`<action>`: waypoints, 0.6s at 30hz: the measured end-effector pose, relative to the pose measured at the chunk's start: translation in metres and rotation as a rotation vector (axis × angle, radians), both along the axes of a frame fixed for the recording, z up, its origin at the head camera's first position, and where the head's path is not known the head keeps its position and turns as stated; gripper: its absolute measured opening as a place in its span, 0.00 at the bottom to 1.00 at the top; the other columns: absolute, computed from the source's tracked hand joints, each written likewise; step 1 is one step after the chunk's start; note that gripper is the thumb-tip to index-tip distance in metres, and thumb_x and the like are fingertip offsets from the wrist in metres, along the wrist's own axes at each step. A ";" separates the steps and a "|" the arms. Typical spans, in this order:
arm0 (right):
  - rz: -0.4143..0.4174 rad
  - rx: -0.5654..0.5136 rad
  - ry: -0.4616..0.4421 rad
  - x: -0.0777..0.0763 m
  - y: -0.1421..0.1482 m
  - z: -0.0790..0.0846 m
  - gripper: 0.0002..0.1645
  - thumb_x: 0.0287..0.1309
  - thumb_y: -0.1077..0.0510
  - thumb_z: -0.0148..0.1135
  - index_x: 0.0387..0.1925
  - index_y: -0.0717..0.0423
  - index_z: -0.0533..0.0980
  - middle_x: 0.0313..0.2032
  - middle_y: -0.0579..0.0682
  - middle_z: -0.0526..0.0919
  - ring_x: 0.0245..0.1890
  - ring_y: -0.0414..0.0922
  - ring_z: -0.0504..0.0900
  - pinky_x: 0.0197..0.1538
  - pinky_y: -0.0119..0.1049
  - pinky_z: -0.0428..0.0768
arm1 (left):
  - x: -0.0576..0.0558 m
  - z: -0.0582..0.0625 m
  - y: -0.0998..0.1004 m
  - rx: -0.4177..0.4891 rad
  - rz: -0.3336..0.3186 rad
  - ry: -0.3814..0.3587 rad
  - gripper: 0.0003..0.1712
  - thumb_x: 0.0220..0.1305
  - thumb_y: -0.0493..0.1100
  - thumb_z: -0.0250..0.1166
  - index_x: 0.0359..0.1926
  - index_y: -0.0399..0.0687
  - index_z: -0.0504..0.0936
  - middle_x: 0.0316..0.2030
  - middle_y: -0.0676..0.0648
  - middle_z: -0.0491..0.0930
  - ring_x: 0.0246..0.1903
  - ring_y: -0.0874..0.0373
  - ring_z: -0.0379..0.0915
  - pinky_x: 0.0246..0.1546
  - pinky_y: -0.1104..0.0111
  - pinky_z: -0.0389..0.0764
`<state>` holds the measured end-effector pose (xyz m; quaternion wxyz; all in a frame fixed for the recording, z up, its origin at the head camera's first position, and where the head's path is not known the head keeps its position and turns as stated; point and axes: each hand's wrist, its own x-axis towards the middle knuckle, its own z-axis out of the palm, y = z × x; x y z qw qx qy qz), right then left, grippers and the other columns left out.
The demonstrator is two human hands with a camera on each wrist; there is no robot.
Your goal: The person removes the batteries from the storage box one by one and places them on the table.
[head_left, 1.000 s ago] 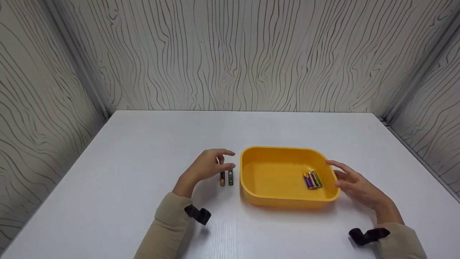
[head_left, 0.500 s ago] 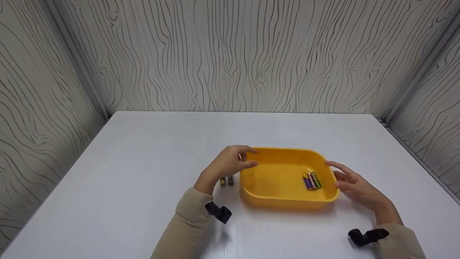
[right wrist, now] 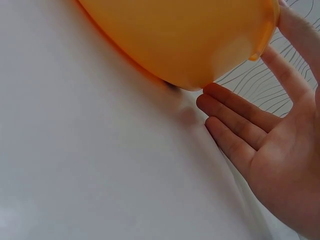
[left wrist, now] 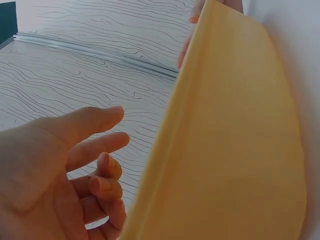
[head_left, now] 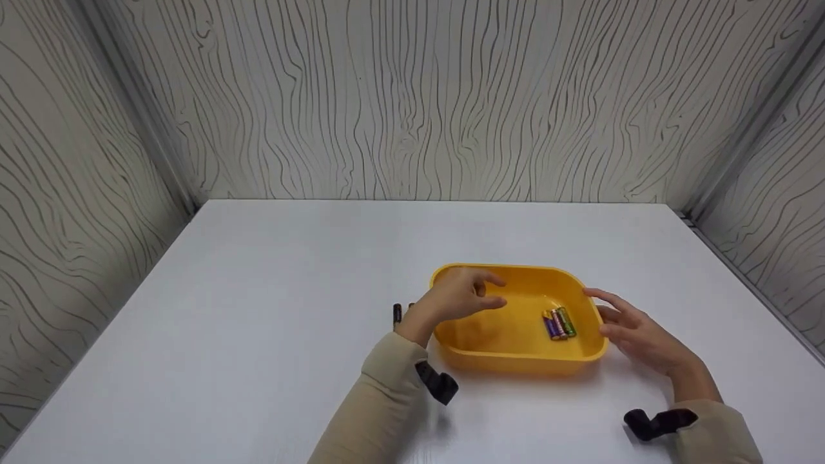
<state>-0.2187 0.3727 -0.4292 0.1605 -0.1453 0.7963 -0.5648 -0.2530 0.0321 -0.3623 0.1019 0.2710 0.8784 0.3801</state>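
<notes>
My left hand (head_left: 456,296) hovers over the left part of a yellow plastic tub (head_left: 515,365), thumb and index finger apart. In the left wrist view nothing lies between the fingers of this hand (left wrist: 65,165), beside the tub's wall (left wrist: 235,125). My right hand (head_left: 644,338) touches the tub's right rim, its lower fingers extended near the wall (right wrist: 190,45) in the right wrist view. Inside, at the right, lie a purple-and-yellow battery (head_left: 552,327), a pink battery (head_left: 559,323) and a green battery (head_left: 567,322), side by side.
Left of the tub, a dark battery (head_left: 397,314) lies on the white table (head_left: 258,309); the tip of another battery (head_left: 412,305) shows behind my left wrist. Wood-patterned panels (head_left: 412,103) enclose the table at the back and sides.
My left hand has moved right, from above the two batteries on the table to over the tub, its fingers still apart. The right hand and the tub have hardly moved.
</notes>
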 end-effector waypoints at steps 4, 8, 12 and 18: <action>-0.003 0.006 0.001 0.000 -0.001 0.001 0.38 0.70 0.58 0.49 0.75 0.45 0.47 0.59 0.22 0.68 0.58 0.22 0.71 0.61 0.22 0.71 | 0.000 -0.001 0.012 -0.018 0.019 -0.035 0.21 0.62 0.52 0.65 0.55 0.53 0.81 0.30 0.54 0.72 0.26 0.65 0.63 0.26 0.78 0.64; -0.015 0.016 -0.003 0.000 -0.002 0.001 0.38 0.70 0.57 0.49 0.75 0.45 0.48 0.58 0.22 0.69 0.58 0.22 0.71 0.61 0.22 0.72 | -0.001 -0.002 0.023 -0.033 0.013 -0.035 0.22 0.62 0.51 0.65 0.56 0.53 0.81 0.29 0.54 0.71 0.27 0.65 0.64 0.27 0.78 0.64; -0.010 0.003 -0.006 0.000 -0.001 0.001 0.38 0.70 0.57 0.49 0.75 0.45 0.47 0.58 0.21 0.68 0.58 0.20 0.70 0.60 0.19 0.71 | -0.003 -0.003 0.033 -0.049 -0.006 -0.025 0.22 0.62 0.51 0.65 0.56 0.51 0.81 0.29 0.54 0.71 0.27 0.65 0.63 0.27 0.78 0.64; 0.037 -0.071 -0.007 -0.001 0.001 -0.002 0.38 0.70 0.60 0.48 0.75 0.48 0.46 0.60 0.24 0.69 0.59 0.21 0.70 0.57 0.15 0.67 | -0.004 -0.005 0.048 -0.072 -0.011 -0.031 0.22 0.61 0.50 0.67 0.55 0.50 0.81 0.26 0.54 0.72 0.24 0.65 0.62 0.26 0.78 0.63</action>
